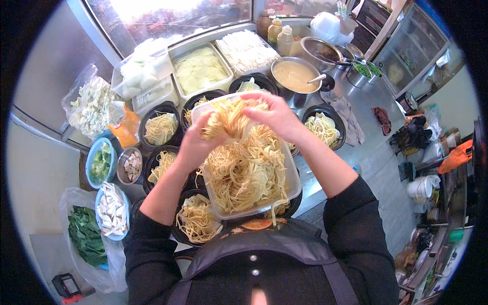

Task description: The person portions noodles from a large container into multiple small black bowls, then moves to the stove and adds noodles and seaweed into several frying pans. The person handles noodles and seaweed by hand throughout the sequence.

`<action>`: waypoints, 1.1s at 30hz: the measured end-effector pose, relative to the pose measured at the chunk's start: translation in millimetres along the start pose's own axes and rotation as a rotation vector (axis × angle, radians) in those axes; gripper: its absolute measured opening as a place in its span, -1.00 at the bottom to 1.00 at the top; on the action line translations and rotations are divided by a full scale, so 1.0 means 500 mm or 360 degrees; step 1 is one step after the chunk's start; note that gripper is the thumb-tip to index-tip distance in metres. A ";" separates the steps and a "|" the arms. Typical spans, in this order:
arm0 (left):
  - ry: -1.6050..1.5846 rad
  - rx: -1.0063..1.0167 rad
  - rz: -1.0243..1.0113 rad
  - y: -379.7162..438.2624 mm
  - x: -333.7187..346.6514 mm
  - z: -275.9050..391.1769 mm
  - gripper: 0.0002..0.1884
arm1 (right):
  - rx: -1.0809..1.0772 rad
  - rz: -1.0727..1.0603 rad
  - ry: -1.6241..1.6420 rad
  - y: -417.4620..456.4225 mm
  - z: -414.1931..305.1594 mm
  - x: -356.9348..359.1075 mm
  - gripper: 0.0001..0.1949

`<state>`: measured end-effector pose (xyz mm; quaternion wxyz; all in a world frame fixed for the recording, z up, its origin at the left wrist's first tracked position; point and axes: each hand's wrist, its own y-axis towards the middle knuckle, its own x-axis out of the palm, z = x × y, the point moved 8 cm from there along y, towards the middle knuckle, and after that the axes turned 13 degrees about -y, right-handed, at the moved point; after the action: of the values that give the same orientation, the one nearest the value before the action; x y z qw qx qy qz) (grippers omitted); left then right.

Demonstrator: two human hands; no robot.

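Note:
Both my hands hold one loose bundle of noodles (233,119) above a white plastic tub (292,167) heaped with more noodles (244,171). My left hand (202,143) grips the bundle's left side, and my right hand (272,114) is on its upper right. The tub rests over several black bowls, close against my apron (267,240). Noodles lie in the bowls around it: one at the left (161,127), one at the lower left (198,217) and one at the right (324,127). A few strands hang over the tub's near rim.
Beyond the bowls stand a tray of pale slices (200,70), a tray of white strips (248,49) and a pot of tan sauce (296,75) with a spoon. Baskets of broccoli (101,160) and white pieces (112,209) flank the left. A cloth (345,114) lies at the right.

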<state>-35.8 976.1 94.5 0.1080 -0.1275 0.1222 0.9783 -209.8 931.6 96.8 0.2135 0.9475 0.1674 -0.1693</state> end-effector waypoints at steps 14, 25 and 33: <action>0.0794 0.0302 0.0032 -0.112 -0.027 0.016 -0.48 | 0.0215 -0.0010 -0.0121 -0.125 0.059 -0.084 -0.46; -0.0481 -0.0066 0.0557 -0.134 -0.088 -0.067 -0.45 | 0.0635 -0.0574 0.0106 -0.325 0.170 0.021 -0.29; 0.1227 -0.0642 0.0323 0.232 -0.091 -0.159 -0.34 | 0.0818 -0.0546 0.0344 -0.329 0.156 0.050 -0.32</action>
<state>-3.1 837.0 57.3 -0.0690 -0.4887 -0.0278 0.8693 -271.0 1041.9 -36.6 -0.0834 0.9408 0.2982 -0.1379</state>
